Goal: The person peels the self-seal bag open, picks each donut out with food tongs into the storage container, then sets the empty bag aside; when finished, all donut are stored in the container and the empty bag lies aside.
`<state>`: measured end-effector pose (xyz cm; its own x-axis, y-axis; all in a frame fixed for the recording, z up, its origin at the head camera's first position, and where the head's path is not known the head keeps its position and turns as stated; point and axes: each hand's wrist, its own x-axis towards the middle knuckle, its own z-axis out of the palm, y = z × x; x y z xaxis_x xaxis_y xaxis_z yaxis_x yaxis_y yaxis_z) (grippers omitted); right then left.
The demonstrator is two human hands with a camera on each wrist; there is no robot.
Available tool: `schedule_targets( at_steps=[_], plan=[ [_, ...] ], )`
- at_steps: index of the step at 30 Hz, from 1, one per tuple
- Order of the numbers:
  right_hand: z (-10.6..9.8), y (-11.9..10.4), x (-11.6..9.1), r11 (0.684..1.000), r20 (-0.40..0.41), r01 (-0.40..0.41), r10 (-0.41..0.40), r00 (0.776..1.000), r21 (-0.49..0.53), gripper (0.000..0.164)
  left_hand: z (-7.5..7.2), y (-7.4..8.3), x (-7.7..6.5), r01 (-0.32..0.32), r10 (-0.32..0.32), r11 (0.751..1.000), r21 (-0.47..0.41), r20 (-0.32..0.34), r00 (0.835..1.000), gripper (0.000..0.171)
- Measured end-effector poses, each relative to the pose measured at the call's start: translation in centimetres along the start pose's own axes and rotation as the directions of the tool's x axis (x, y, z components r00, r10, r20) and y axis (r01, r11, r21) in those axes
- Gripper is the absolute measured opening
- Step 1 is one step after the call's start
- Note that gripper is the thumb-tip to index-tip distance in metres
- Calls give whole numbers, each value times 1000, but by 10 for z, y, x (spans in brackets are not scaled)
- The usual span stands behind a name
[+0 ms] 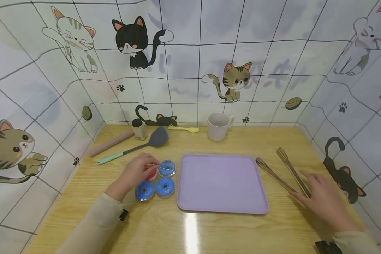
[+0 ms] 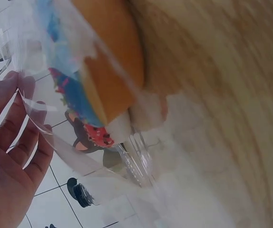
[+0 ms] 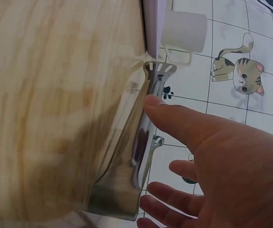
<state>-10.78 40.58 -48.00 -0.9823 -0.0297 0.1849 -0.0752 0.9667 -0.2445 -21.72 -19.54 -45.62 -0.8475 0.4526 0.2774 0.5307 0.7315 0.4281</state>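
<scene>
Left hand (image 1: pixel 134 173): thumb and fingertips pinching a clear wrapper (image 2: pixel 74 156), above the donuts. Red donut (image 1: pixel 151 173): one, partly hidden by that hand. Blue donuts (image 1: pixel 165 187): three, grouped with the red, left of the tray. Right hand (image 1: pixel 326 201): fingers spread beside the joined end of the metal tongs (image 1: pixel 294 173); contact cannot be told. Tongs: arms parted, right of the lilac tray (image 1: pixel 222 183). Mug (image 1: pixel 217 127): upright, behind the tray. Spatula (image 1: pixel 158 137): behind the donuts, on the worktop (image 1: pixel 146 229).
</scene>
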Motion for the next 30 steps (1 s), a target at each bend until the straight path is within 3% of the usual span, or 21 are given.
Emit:
schedule_targets(
  at_steps=[6, 17, 22, 30],
  plan=[
    [2, 9, -4, 997, 120, -64, 59, 991, 36, 91, 1, 3, 3, -20, 20, 1000, 13, 2, 1000, 11],
    [12, 10, 1, 993, 180, -96, 84, 980, 62, 92, 0, 1, -2, -10, 10, 999, 35, 19, 1000, 10],
    [17, 11, 0, 991, 133, -76, 61, 989, 110, 78, 0, 1, -3, 5, -5, 1000, 29, 19, 1000, 10],
    [23, 15, 0, 984, -10, 8, -6, 1000, 179, 59, -2, 6, -1, 5, -5, 1000, 4, 7, 1000, 11]
  ],
)
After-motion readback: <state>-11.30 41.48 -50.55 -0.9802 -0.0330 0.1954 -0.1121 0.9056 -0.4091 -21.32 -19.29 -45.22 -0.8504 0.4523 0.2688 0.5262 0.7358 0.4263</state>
